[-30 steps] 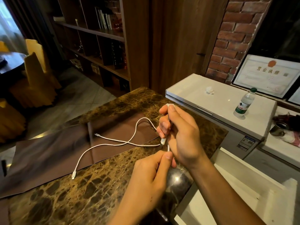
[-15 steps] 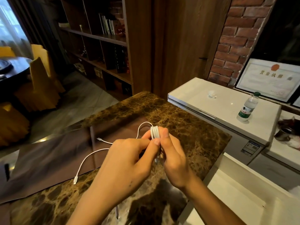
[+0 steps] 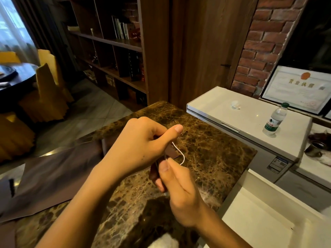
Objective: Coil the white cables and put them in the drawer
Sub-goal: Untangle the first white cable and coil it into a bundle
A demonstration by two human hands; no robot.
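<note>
Both hands meet above the brown marble countertop. My left hand is closed, thumb stretched out, and my right hand is closed just below it. A short loop of the white cable arcs between the two hands; the rest of the cable is hidden inside my fingers. A small metal tip shows under my right fingers. The open white drawer lies at the lower right, below the counter's edge.
A brown mat covers the counter's left part. A white chest unit to the right carries a water bottle and a small crumpled wrapper. Bookshelves, a wooden door and yellow chairs stand behind.
The cable that lay spread across the mat has been gathered into my hands. My left hand has come up over the coil, and only a small loop still shows.
</note>
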